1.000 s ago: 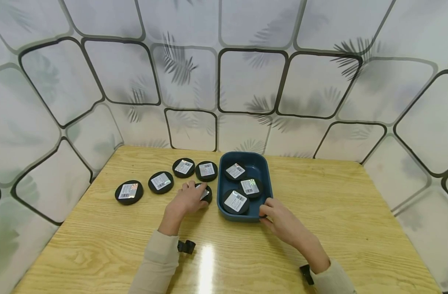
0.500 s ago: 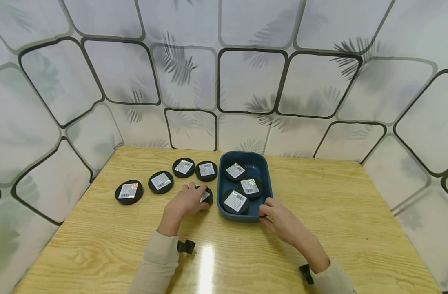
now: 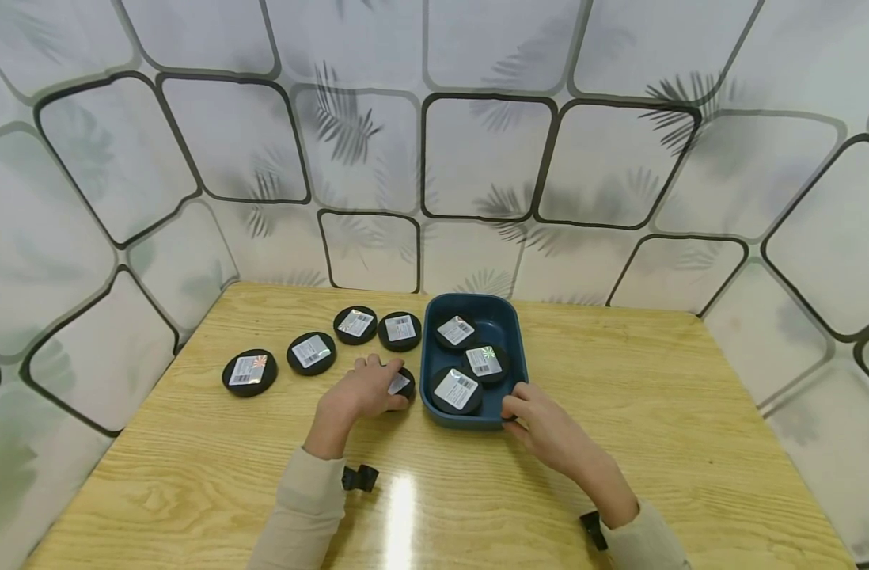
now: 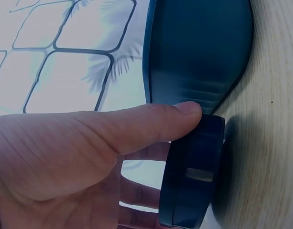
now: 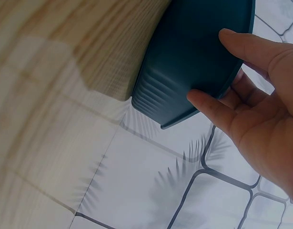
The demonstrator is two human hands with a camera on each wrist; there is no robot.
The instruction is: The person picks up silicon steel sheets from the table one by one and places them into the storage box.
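The left hand (image 3: 363, 389) pinched a round black labelled disc (image 3: 403, 383); the right hand (image 3: 546, 426) gripped the blue oblong plastic bin (image 3: 466, 423) at five o'clock, seemingly steadying it.

Round black discs (image 3: 261, 387) bear white labels (image 3: 455, 390), the rectangular bin (image 3: 470, 424) is dark blue, the wooden counter (image 3: 634, 380) yellow, the pale wall (image 3: 487, 158) frond-patterned.

Pale leaf-patterned walls (image 3: 487, 158) around a glossy wood-grain table (image 3: 634, 380)
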